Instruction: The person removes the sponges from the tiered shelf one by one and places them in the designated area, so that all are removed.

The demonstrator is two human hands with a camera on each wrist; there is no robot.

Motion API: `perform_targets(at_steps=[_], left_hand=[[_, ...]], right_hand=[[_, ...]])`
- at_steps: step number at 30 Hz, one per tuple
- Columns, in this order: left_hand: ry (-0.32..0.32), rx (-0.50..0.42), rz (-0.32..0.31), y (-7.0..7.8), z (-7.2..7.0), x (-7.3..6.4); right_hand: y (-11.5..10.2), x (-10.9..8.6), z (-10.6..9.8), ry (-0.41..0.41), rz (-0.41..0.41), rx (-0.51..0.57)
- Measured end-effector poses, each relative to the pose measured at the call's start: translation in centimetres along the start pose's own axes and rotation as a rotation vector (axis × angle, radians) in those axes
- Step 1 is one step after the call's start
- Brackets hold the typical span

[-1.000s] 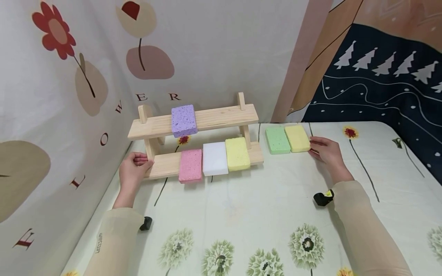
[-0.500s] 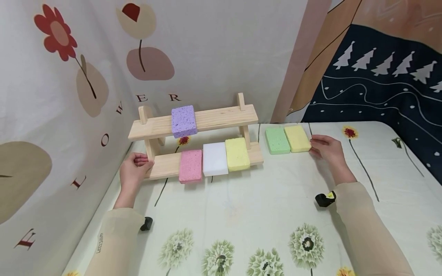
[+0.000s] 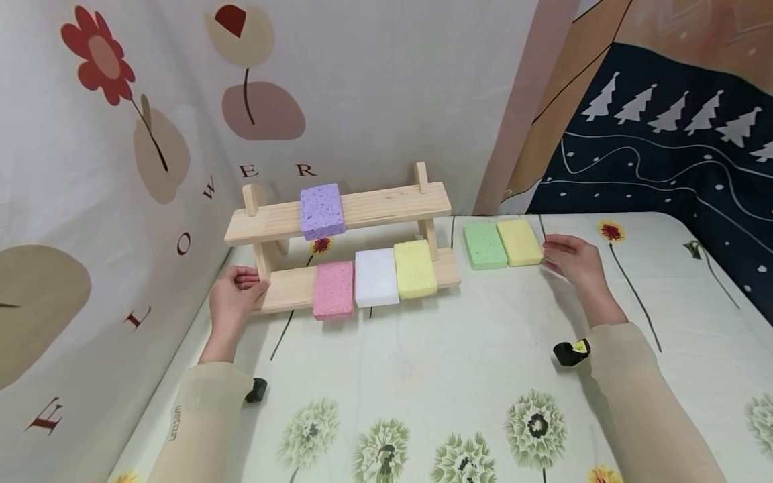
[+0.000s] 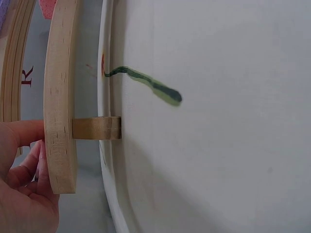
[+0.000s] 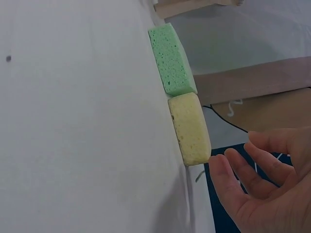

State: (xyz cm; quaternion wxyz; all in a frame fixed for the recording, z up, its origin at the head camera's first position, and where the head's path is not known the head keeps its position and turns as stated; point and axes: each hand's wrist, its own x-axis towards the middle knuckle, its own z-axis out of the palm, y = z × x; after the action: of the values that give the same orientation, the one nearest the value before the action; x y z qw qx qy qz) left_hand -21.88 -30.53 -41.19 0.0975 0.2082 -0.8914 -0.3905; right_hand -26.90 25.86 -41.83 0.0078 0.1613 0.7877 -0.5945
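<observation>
a dark, tree-printed cloth hangs behind the pale, flower-printed tablecloth.

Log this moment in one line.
left hand: holds pale two-tier wooden shelf | right hand: beside yellow rectangular sponge on table, contact unclear

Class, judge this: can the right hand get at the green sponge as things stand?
Probably yes, from above: nothing covers the green sponge. Straight across looks blocked, since the yellow sponge beside it lies between it and the right hand.

Two sponges right of rack
</observation>
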Motion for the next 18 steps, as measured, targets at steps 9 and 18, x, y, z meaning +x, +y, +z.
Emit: perform_targets(at_steps=[9, 18], left_hand=[[0.005, -0.013, 0.002, -0.1, -0.1, 0.0], [0.007, -0.013, 0.02, -0.1, -0.2, 0.1]], right_hand=[[0.9, 0.3, 0.2, -0.016, 0.003, 0.046], [0.0, -1.3, 1.1, -0.037, 0.024, 0.028]])
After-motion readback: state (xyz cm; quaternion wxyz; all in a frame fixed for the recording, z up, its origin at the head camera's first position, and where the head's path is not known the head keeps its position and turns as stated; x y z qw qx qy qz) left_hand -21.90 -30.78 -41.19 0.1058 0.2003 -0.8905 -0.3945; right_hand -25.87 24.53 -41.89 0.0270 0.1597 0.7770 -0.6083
